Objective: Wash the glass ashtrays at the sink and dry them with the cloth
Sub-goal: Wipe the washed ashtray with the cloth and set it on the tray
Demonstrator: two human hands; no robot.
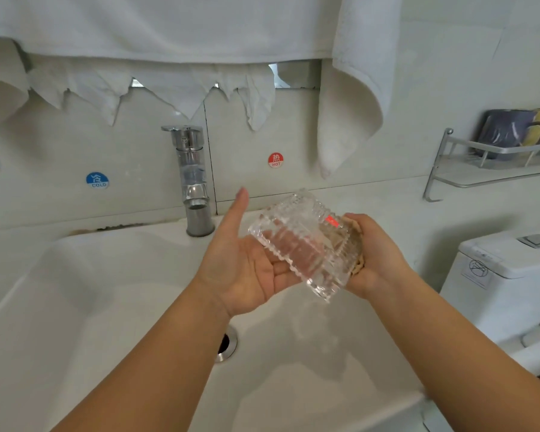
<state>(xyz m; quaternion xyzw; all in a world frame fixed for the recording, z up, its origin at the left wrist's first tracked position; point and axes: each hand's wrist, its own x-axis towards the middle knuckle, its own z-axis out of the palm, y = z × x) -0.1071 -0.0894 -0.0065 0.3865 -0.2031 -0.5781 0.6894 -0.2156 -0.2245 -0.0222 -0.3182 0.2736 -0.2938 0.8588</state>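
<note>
A clear ribbed glass ashtray (pixel 306 241) with a small red sticker is held tilted above the white sink (pixel 75 291). My left hand (pixel 247 266) supports it from underneath, palm up, fingers behind the glass and thumb raised straight. My right hand (pixel 374 254) grips a beige cloth (pixel 357 244) and presses it against the ashtray's right side. No water runs from the chrome tap (pixel 194 179).
White towels (pixel 353 98) hang along the wall above the tap. Cold and hot stickers (pixel 275 159) sit on the tiles. A metal shelf (pixel 493 157) with sponges is at the right, and a toilet cistern (pixel 505 269) stands below it. The drain (pixel 228 342) lies under my left forearm.
</note>
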